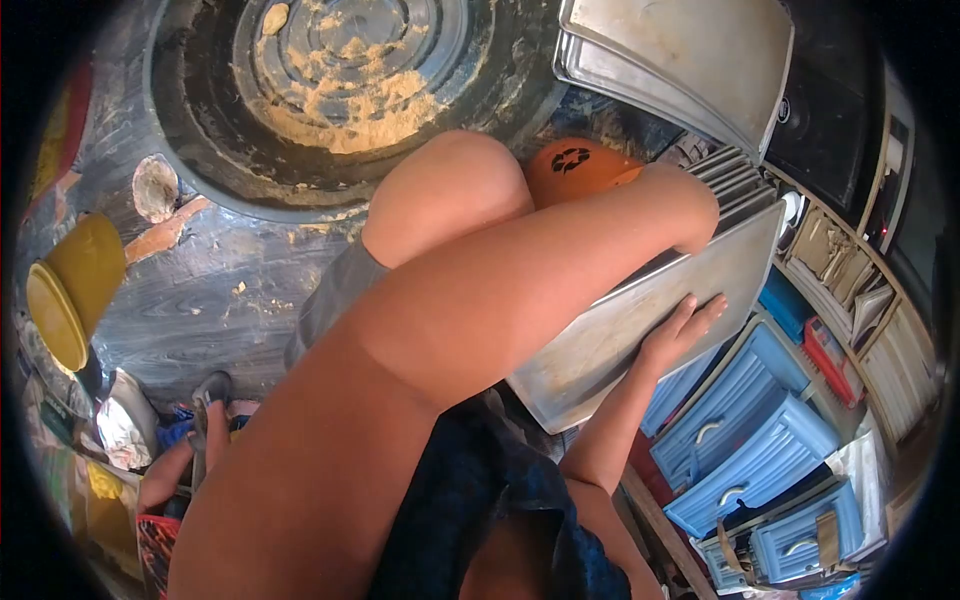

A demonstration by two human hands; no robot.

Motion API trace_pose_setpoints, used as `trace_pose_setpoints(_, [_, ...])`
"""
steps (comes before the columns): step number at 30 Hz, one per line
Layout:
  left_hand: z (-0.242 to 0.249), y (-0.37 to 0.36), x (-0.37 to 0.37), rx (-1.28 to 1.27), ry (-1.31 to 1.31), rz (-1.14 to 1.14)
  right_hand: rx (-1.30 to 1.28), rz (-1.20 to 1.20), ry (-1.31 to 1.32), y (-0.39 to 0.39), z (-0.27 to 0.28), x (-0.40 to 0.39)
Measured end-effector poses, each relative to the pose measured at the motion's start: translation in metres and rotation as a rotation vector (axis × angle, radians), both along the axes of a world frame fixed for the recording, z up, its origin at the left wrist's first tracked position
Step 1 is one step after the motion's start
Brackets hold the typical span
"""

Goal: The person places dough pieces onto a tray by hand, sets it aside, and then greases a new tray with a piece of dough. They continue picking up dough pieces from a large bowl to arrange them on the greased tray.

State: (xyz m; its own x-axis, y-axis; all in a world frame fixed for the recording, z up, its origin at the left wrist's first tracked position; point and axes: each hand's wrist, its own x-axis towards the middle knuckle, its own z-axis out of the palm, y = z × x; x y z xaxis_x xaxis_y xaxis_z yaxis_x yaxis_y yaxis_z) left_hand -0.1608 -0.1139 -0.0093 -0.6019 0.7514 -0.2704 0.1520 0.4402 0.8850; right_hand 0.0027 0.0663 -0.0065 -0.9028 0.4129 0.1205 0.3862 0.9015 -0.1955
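A wide, dark, round basin (200, 120) dusted with tan, flour-like crumbs fills eleven o'clock. At four o'clock are blue plastic drawers (745, 475). A broad metal baking tray (610, 350) stands tilted on edge at three o'clock, in front of a row of upright trays (735, 185) at two o'clock. More trays (690, 60) overlap at one o'clock, above an orange container (575, 172) with a black recycling symbol. The left hand (692, 225) bends over the front tray's upper edge at two o'clock; its fingers are hidden, so its grip cannot be told. The right hand (680, 338) lies flat on that tray's face, fingers outstretched, grasping nothing. Steadying it well likely calls for even palm pressure and fingertips clear of the metal rims.
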Motion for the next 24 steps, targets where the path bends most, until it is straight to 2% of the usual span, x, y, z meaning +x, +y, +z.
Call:
trace_pose_setpoints(9, [0.002,-0.003,0.000,-0.004,0.023,0.009,0.031,0.026,0.008,0.000,0.000,-0.001])
trace_pose_setpoints(11, [0.001,0.000,0.001,-0.077,-0.017,0.040,0.032,0.027,0.001,-0.002,0.001,-0.002])
trace_pose_setpoints(18, [-0.009,0.010,0.002,-0.067,-0.061,0.037,0.009,0.038,0.027,0.002,-0.001,-0.001])
trace_pose_setpoints(24, [-0.026,0.027,-0.001,-0.068,-0.024,-0.085,0.007,0.033,0.032,0.001,-0.001,-0.002])
